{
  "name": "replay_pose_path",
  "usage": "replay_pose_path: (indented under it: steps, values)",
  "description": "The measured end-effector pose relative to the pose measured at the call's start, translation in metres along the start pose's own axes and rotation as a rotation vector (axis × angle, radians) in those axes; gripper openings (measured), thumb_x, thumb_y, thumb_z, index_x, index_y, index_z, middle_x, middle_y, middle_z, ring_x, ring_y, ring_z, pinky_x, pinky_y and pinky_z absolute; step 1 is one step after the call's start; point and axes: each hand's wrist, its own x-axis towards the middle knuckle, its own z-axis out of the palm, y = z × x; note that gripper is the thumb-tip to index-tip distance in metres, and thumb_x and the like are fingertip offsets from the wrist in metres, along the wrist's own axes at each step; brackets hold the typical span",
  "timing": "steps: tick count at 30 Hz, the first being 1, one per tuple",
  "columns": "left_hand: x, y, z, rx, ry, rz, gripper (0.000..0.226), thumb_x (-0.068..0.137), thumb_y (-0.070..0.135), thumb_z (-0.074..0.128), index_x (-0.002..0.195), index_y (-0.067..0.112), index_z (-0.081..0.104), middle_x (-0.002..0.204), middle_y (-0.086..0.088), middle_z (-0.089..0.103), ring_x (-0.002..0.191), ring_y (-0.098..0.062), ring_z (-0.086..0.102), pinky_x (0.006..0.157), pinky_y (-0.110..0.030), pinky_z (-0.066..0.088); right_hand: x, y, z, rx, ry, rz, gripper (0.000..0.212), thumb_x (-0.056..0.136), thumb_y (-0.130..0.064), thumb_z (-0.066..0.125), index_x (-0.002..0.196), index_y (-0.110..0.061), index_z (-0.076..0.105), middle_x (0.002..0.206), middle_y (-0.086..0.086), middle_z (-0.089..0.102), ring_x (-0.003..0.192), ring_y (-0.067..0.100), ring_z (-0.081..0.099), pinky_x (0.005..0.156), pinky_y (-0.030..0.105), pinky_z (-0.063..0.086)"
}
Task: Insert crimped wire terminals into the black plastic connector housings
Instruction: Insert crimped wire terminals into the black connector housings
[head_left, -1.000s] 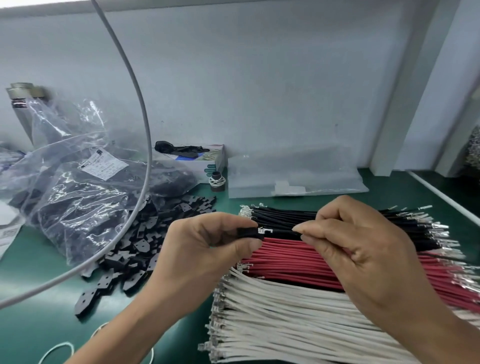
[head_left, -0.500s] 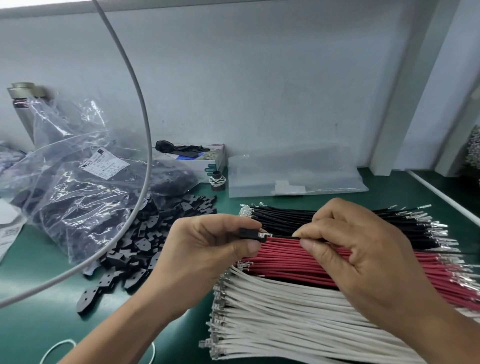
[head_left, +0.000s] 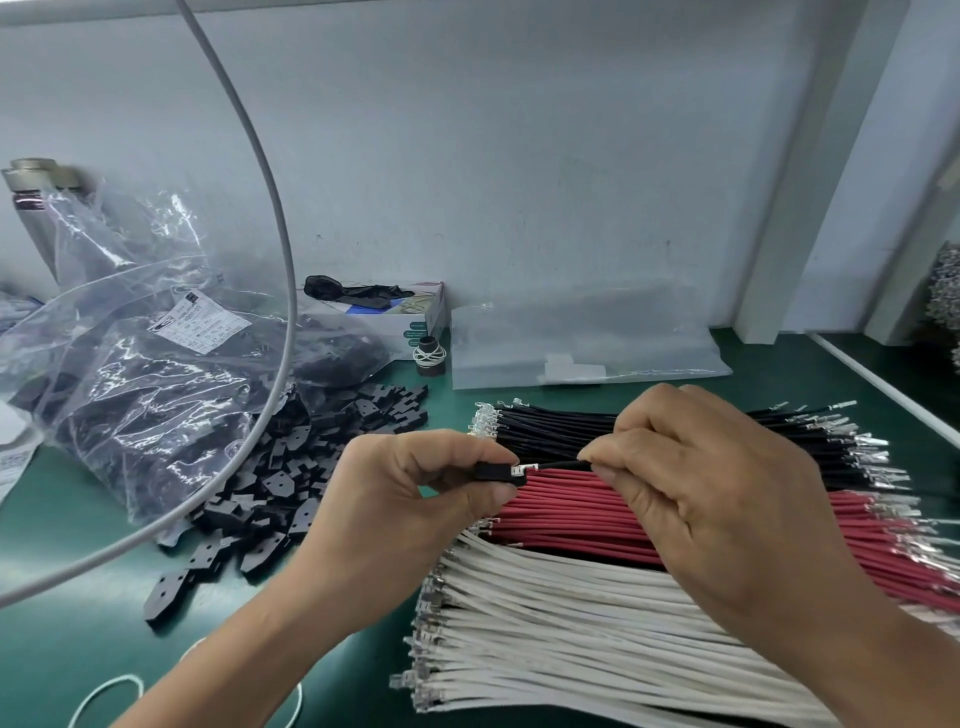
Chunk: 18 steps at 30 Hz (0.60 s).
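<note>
My left hand (head_left: 410, 504) pinches a small black connector housing (head_left: 496, 472) between thumb and fingers. My right hand (head_left: 711, 499) grips a black wire (head_left: 558, 465) whose silver crimped terminal (head_left: 521, 469) sits at the housing's opening, still partly showing. Below the hands lie bundles of black wires (head_left: 550, 426), red wires (head_left: 571, 514) and white wires (head_left: 545, 623) on the green bench. A heap of loose black housings (head_left: 270, 483) lies to the left.
A clear bag of black housings (head_left: 140, 384) slumps at the left, with a grey cable (head_left: 270, 218) arcing over it. A small box (head_left: 410, 317), a black spool (head_left: 430, 356) and a flat plastic bag (head_left: 582, 348) stand against the wall. White rubber bands (head_left: 104, 696) lie near the front edge.
The wire's terminal has stayed at the housing's mouth while both hands shifted slightly down and closer together; the terminal shows a little less.
</note>
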Motion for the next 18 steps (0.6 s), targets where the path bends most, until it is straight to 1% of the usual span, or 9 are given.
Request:
replay_pose_path:
  steps: [1, 3, 5, 7, 10, 11, 13, 15, 18]
  values:
    - [0.0, -0.0002, -0.0001, 0.014, -0.004, 0.006, 0.025, 0.067, 0.023, 0.084, 0.091, 0.03, 0.083, 0.081, 0.001, 0.079, 0.074, -0.023, 0.073, 0.071, -0.024, 0.06, -0.0005, 0.0, 0.0002, 0.055, -0.009, 0.034, 0.014, 0.093, -0.027, 0.064, 0.091, -0.023, 0.077, 0.082, -0.014, 0.057, 0.074, 0.008, 0.055, 0.057, 0.025, 0.049]
    - [-0.0001, -0.0002, -0.0004, -0.015, -0.015, 0.005, 0.024, 0.068, 0.022, 0.083, 0.091, 0.028, 0.083, 0.08, -0.001, 0.079, 0.071, -0.019, 0.074, 0.069, -0.022, 0.06, -0.0019, 0.0002, -0.0001, 0.187, -0.044, 0.113, 0.014, 0.092, -0.032, 0.062, 0.092, -0.029, 0.075, 0.085, -0.017, 0.058, 0.08, 0.008, 0.059, 0.066, 0.022, 0.048]
    - [0.0, -0.0004, -0.0007, -0.09, -0.032, -0.01, 0.024, 0.069, 0.019, 0.083, 0.092, 0.024, 0.083, 0.081, -0.005, 0.079, 0.07, -0.017, 0.074, 0.069, -0.02, 0.059, -0.0025, 0.001, -0.0018, 0.296, -0.084, 0.166, 0.013, 0.091, -0.033, 0.062, 0.091, -0.033, 0.075, 0.087, -0.017, 0.06, 0.085, 0.009, 0.061, 0.07, 0.021, 0.046]
    - [0.0007, -0.0016, -0.0007, -0.126, -0.041, -0.02, 0.024, 0.069, 0.017, 0.083, 0.093, 0.022, 0.083, 0.084, -0.008, 0.08, 0.074, -0.02, 0.075, 0.072, -0.023, 0.06, -0.0011, 0.0019, -0.0034, 0.315, -0.119, 0.175, 0.012, 0.09, -0.033, 0.062, 0.09, -0.036, 0.074, 0.087, -0.016, 0.06, 0.087, 0.01, 0.062, 0.07, 0.021, 0.045]
    - [0.0017, -0.0028, -0.0015, -0.094, -0.044, -0.011, 0.022, 0.071, 0.02, 0.083, 0.093, 0.023, 0.083, 0.086, -0.006, 0.08, 0.081, -0.027, 0.075, 0.079, -0.033, 0.062, 0.0003, 0.0018, -0.0042, 0.258, -0.158, 0.166, 0.013, 0.09, -0.036, 0.061, 0.089, -0.037, 0.074, 0.086, -0.017, 0.059, 0.085, 0.009, 0.06, 0.069, 0.022, 0.045]
    - [0.0016, -0.0026, -0.0018, -0.064, -0.054, 0.001, 0.021, 0.072, 0.02, 0.084, 0.092, 0.024, 0.083, 0.087, -0.004, 0.079, 0.081, -0.027, 0.075, 0.08, -0.034, 0.062, 0.0004, 0.0013, -0.004, 0.238, -0.159, 0.163, 0.013, 0.09, -0.036, 0.061, 0.089, -0.036, 0.074, 0.085, -0.017, 0.058, 0.085, 0.008, 0.059, 0.069, 0.02, 0.044]
    - [0.0015, -0.002, -0.002, -0.005, -0.068, 0.038, 0.019, 0.074, 0.016, 0.084, 0.091, 0.025, 0.083, 0.085, -0.001, 0.078, 0.078, -0.024, 0.073, 0.077, -0.031, 0.061, 0.0003, 0.0006, -0.003, 0.218, -0.148, 0.155, 0.015, 0.094, -0.034, 0.06, 0.089, -0.034, 0.074, 0.084, -0.018, 0.057, 0.083, 0.006, 0.058, 0.068, 0.019, 0.044]
    - [0.0018, -0.0017, -0.0021, 0.036, -0.066, 0.066, 0.02, 0.075, 0.009, 0.085, 0.09, 0.023, 0.083, 0.083, 0.001, 0.077, 0.076, -0.024, 0.071, 0.075, -0.032, 0.06, 0.0001, -0.0004, -0.0019, 0.245, -0.143, 0.167, 0.02, 0.1, -0.035, 0.058, 0.088, -0.033, 0.074, 0.084, -0.018, 0.058, 0.083, 0.007, 0.059, 0.066, 0.024, 0.047]
    - [0.0019, -0.0002, -0.0025, 0.095, -0.054, 0.086, 0.019, 0.075, 0.008, 0.085, 0.09, 0.021, 0.085, 0.082, 0.002, 0.077, 0.075, -0.02, 0.07, 0.076, -0.029, 0.059, -0.0004, -0.0029, 0.0011, 0.278, -0.174, 0.202, 0.016, 0.094, -0.035, 0.058, 0.086, -0.032, 0.072, 0.085, -0.018, 0.058, 0.082, 0.006, 0.059, 0.066, 0.027, 0.047]
